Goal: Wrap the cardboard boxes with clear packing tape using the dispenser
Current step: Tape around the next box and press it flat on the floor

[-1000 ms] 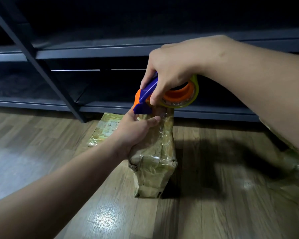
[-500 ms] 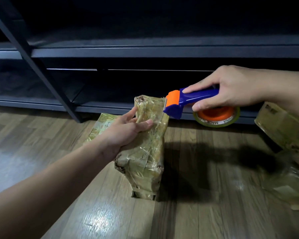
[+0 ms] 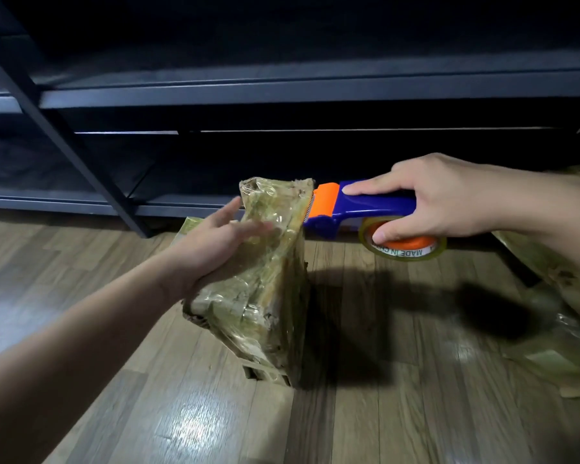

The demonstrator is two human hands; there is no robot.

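A cardboard box [image 3: 268, 306] covered in clear tape stands on end on the wooden floor, tilted a little. My left hand [image 3: 221, 242] lies flat against its left face with fingers spread, steadying it. My right hand [image 3: 449, 202] grips the blue and orange tape dispenser [image 3: 355, 209], held level. The dispenser's orange toothed end touches the box's upper right edge. The tape roll [image 3: 404, 247] hangs under the handle.
A dark metal shelf rack [image 3: 121, 202] runs along the back, close behind the box. Another taped box [image 3: 191, 229] lies flat on the floor behind my left hand. More taped boxes [image 3: 556, 269] sit at the right edge. Wooden floor [image 3: 416, 413] lies in front.
My right hand swung the dispenser from above the box down to its right side, turning it level. My left hand opened from gripping the box top to lying flat on its side.
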